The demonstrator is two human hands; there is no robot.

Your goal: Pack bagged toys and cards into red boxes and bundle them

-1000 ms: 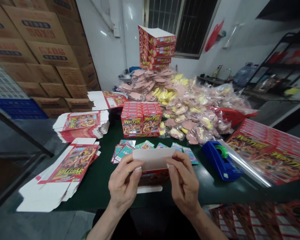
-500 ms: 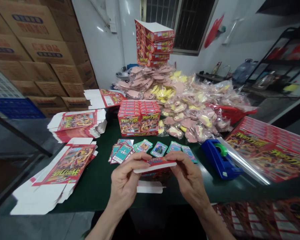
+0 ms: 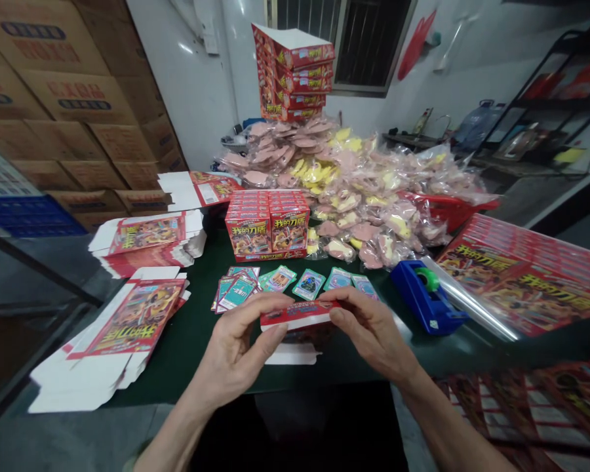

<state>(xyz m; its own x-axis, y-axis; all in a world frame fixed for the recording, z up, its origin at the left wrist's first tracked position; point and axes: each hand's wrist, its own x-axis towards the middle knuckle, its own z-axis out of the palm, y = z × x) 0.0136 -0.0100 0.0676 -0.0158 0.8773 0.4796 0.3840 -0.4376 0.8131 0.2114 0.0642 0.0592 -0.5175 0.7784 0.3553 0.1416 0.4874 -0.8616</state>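
Note:
Between my hands, over the near part of the table, is a small red printed cardboard box (image 3: pixel 299 314). My left hand (image 3: pixel 243 347) grips its left end, with the thumb on the near edge and the fingers over the far side. At the right end, my right hand (image 3: pixel 373 331) pinches it between thumb and fingers. A white flap (image 3: pixel 292 354) sticks out at the box's lower near side. Just beyond my fingers lie small groups of trading cards, among them a teal-backed pile (image 3: pixel 238 290) and a shiny dark card (image 3: pixel 309 284).
Flat unfolded boxes (image 3: pixel 132 314) are stacked at left. Behind the cards stands a display tray of finished boxes (image 3: pixel 269 226), near a heap of bagged pink and yellow pieces (image 3: pixel 344 170). A blue tape dispenser (image 3: pixel 430 305) and wrapped boxes (image 3: pixel 531 275) are at right.
The box's white-edged top flap has gone down, and its red printed face now shows. My left thumb has come to the near edge. The whole view has shifted slightly.

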